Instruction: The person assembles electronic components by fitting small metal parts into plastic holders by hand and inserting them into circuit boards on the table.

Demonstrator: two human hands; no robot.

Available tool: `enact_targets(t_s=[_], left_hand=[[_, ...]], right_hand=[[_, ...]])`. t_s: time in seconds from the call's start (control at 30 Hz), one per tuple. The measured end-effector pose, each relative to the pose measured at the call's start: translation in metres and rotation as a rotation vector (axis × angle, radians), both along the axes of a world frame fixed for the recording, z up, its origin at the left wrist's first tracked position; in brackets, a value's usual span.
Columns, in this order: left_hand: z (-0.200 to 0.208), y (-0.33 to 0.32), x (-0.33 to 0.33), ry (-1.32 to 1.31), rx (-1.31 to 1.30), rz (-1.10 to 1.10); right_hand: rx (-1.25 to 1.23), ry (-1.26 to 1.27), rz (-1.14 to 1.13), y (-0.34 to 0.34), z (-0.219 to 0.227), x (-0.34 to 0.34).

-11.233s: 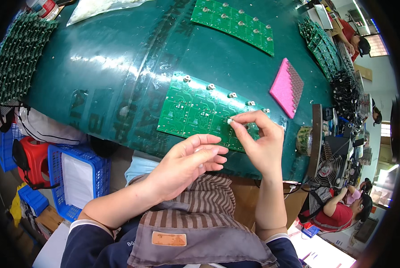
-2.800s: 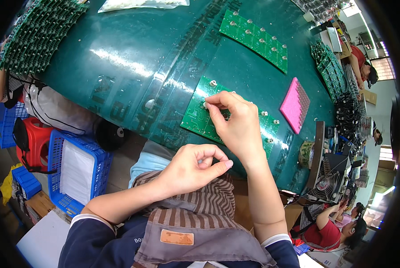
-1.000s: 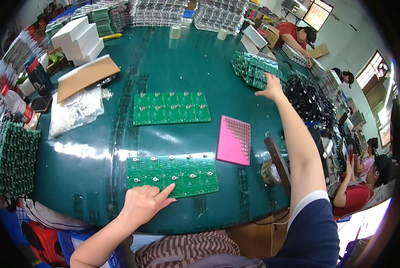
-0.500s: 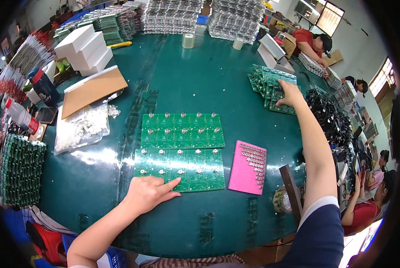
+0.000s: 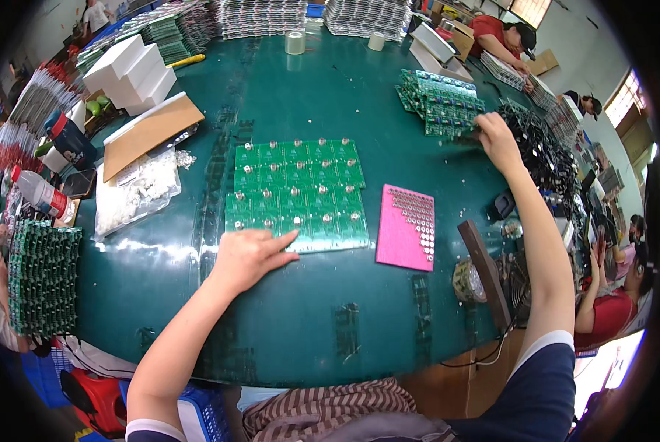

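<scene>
Two green circuit boards [image 5: 298, 177] lie edge to edge in front of me, with rows of small upright metal-and-white parts. My left hand [image 5: 250, 258] rests at the near board's front edge, index finger and thumb apart, other fingers curled, holding nothing. To the right of the boards lies a pink foam block [image 5: 401, 228] bearing rows of small round metal parts. At the far right my right hand [image 5: 501, 144] pinches a circuit board [image 5: 461, 138], seen nearly edge-on and blurred. Just beyond it sits a stack of populated green boards [image 5: 444, 99].
A plastic bag of white parts [image 5: 134, 195] and cardboard [image 5: 153, 136] lie left, near a bottle [image 5: 39, 193] and stacked boards [image 5: 44, 280]. Black cables [image 5: 540, 173] heap at right, beside a dark bar [image 5: 484, 272]. Tape rolls [image 5: 295, 43] stand far off; co-workers sit right.
My right hand has come off the stack, slightly right and nearer me, with a circuit board in its fingers. The view has tilted down; my left hand keeps its place at the near board.
</scene>
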State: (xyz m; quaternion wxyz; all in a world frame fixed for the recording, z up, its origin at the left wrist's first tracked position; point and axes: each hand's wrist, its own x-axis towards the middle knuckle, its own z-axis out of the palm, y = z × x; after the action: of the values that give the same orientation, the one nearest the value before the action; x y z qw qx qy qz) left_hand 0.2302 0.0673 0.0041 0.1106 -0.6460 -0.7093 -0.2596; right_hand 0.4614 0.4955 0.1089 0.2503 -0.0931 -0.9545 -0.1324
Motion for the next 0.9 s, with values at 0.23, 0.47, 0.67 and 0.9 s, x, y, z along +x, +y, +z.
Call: enact_targets(t_s=[0.23,0.47,0.67,0.9], left_hand=[[-0.002,0.023,-0.019,0.007,0.044,0.001],[-0.005,0.041,-0.029,0.043,0.085,-0.03],[-0.009,0.032,-0.021,0.086,0.101,0.013],[-0.006,0.032,-0.022,0.07,0.131,-0.013]], right_hand=[[0.054,0.197,0.262,-0.166,0.053,-0.002],[0.046,-0.011,0.572,-0.366,0.017,0.011],[-0.273,-0.019,0.522,-0.415,-0.053,-0.008],[-0.725,-0.085,0.425,-0.428,-0.098,-0.016]])
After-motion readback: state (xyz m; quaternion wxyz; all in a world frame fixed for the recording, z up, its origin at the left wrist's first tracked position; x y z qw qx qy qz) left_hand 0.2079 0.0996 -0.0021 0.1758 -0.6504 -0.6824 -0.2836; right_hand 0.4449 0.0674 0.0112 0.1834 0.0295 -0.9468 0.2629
